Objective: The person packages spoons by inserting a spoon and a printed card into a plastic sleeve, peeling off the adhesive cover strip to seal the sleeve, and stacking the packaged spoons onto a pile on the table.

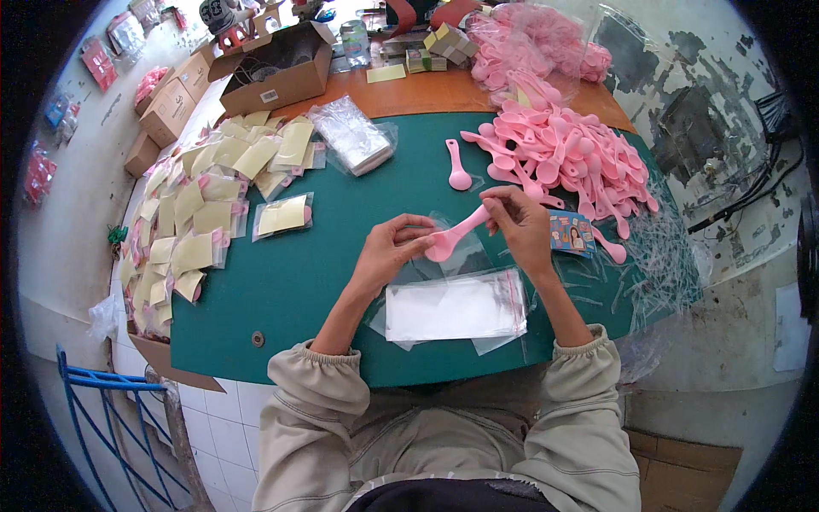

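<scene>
A pink plastic measuring spoon [465, 229] is held between my two hands, tilted with its round bowl toward the left. My left hand [394, 249] is closed at the bowl, thumb and fingertips against it. My right hand [519, 224] pinches the handle's end. Under the spoon lies a thin clear plastic bag [465, 258]; whether my left fingers also grip its edge, I cannot tell. Nearer me is a stack of clear adhesive-strip bags [452, 309]. Beside my right wrist sits a small stack of blue printed cards [570, 233].
A heap of pink spoons [563, 158] fills the far right, with clear plastic strips [661, 256] below it. One loose spoon [458, 166] lies apart. Packed spoons with cream cards [200, 209] pile up at left. A bag bundle [354, 135] and open carton [281, 72] stand farther back.
</scene>
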A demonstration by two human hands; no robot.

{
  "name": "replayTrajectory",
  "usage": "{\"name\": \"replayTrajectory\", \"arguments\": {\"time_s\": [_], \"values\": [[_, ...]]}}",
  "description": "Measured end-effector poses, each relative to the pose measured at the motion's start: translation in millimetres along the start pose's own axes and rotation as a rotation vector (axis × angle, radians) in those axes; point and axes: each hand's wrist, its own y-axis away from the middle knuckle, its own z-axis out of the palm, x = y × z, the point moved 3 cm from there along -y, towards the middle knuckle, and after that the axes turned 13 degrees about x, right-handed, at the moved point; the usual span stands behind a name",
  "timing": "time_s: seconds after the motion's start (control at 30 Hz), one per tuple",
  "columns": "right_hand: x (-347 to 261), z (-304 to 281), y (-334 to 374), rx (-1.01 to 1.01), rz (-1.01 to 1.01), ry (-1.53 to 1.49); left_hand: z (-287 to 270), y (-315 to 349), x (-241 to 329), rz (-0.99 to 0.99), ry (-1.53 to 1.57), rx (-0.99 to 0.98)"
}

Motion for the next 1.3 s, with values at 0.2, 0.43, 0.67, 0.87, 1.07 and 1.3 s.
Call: {"name": "replayTrajectory", "arguments": {"time_s": [0.2, 0.43, 0.67, 0.87, 1.07, 1.3], "values": [[1, 16, 5, -0.164, 0.176, -0.101, 11, 5, 0, 0.076, 0.247, -0.049], [11, 5, 0, -0.079, 0.125, -0.155, 2, 8, 0, -0.201, -0.028, -0.21], [-18, 11, 7, -0.415, -0.536, 0.211, 1, 7, 6, -0.106, 0.136, -0.078], [6, -139, -25, 0.162, -0.104, 1.144, 2, 9, 14, -0.087, 0.185, -0.084], [21, -160, -24, 0.233, 0.047, 1.012, 1, 11, 16, -0.14, 0.156, -0.095], [-43, -104, -25, 0.288, -0.143, 0.849, 1, 10, 17, -0.023, 0.188, -0.167]]}}
